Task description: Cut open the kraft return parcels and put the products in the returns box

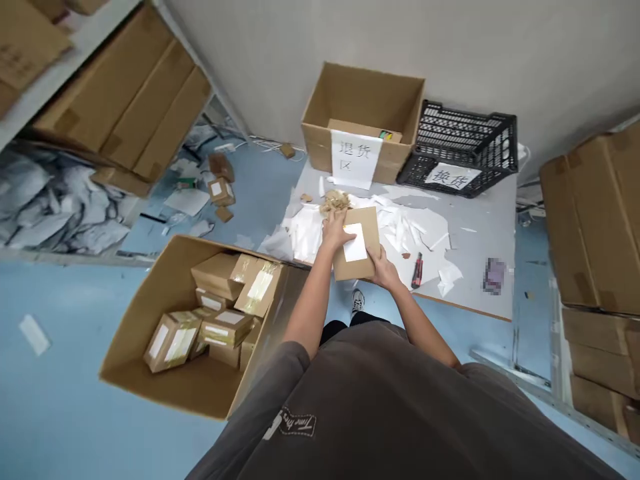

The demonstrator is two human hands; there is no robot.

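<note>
Between my two hands is a flat brown cardboard box with a white label on its face, over the near edge of the grey table. My left hand grips its left side, the thumb reaching onto the label. At the lower right edge of the box, my right hand is closed on it. Torn white paper and a crumpled tan wad lie behind and beside the box. To the right on the table rests a red and black cutter.
An open carton with several small taped boxes stands at the left. Behind the table's papers are a labelled carton and a black crate. Shelves hold large boxes on both sides. A blurred purple item lies at the table's right.
</note>
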